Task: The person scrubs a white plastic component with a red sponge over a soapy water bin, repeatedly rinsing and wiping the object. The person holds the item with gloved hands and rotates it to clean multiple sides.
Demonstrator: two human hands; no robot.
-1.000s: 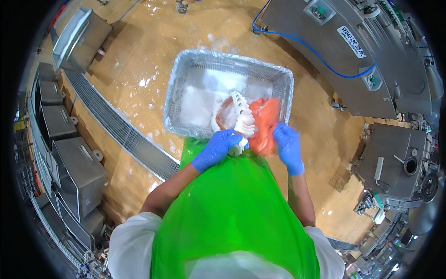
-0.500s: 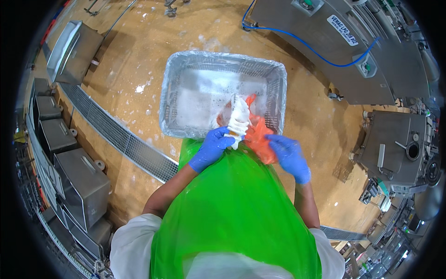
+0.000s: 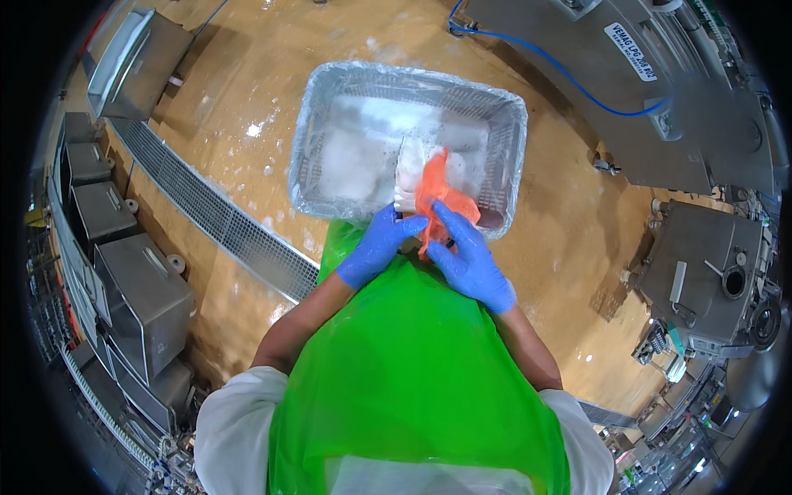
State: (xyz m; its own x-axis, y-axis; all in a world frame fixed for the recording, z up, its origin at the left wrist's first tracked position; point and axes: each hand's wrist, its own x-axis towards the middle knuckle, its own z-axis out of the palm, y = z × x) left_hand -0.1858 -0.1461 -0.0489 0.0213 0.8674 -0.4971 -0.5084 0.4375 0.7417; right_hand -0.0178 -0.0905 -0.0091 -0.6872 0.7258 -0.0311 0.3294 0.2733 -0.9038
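Observation:
At the near edge of a plastic-lined crate (image 3: 513,165) of foamy water, both of my blue-gloved hands come together. My left hand (image 3: 381,247) is closed around the lower end of a white ribbed piece (image 3: 407,169), whose exact kind I cannot make out. My right hand (image 3: 472,257) grips a wet orange cloth (image 3: 441,186) and presses it against the white piece's right side. The cloth hides part of that piece and hangs down between my hands. White suds (image 3: 351,157) cover much of the water.
A green apron (image 3: 429,363) covers my front. On the wet tan floor, a metal drain grate (image 3: 206,206) curves along the left, beside several steel bins (image 3: 144,297). A large steel machine (image 3: 569,58) with a blue hose (image 3: 544,56) stands far right; another steel unit (image 3: 693,256) stands nearer.
My right hand has moved left with the orange cloth, bringing it onto the white piece. The whole view has shifted slightly, so the crate appears higher and further right.

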